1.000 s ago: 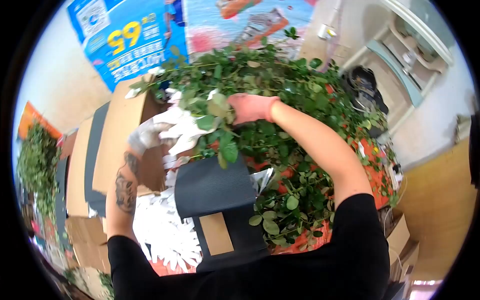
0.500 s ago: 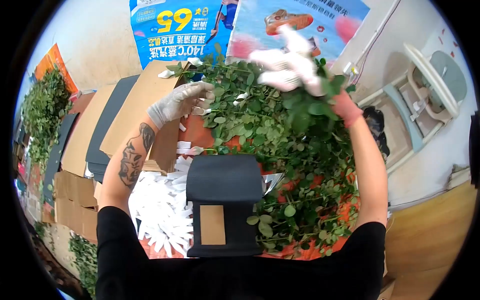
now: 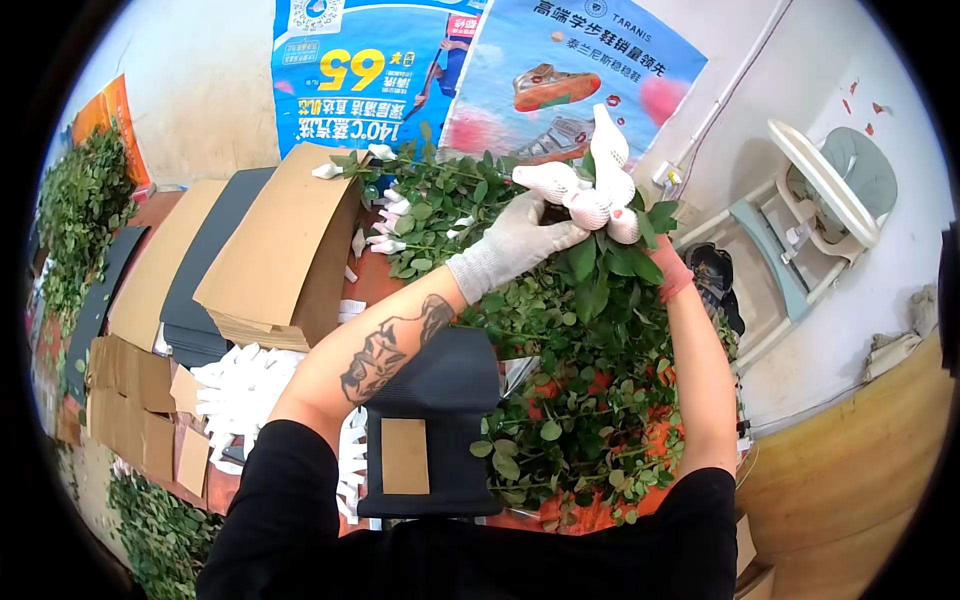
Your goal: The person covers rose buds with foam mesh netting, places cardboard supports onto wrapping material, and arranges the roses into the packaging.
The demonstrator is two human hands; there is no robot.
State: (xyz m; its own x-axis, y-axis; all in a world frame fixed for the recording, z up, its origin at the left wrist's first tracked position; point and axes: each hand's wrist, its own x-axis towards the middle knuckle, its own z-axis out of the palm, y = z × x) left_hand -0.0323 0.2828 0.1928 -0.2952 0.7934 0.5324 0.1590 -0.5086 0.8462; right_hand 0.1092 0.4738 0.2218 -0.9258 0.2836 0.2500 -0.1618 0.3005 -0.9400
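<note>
Bunch of white-netted buds (image 3: 588, 207): raised above leafy stems (image 3: 560, 400), toward the far right corner of the bench (image 3: 378, 278). Right hand (image 3: 672, 268): closed on the bunch beneath its leaves (fingertips hidden). Left hand (image 3: 512, 246): half-spread against the nearest buds; whether it grips cannot be told. Black corrugated sheet (image 3: 460, 375): by the near edge. Cardboard stack (image 3: 270, 240): toward the far left corner.

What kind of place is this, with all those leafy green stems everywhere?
Probably a small flower-packing workspace, maybe inside a home. You can see pale flower buds in white mesh sleeves, stacked flat brown cardboard sheets, and a white-and-grey plastic high chair.
</note>
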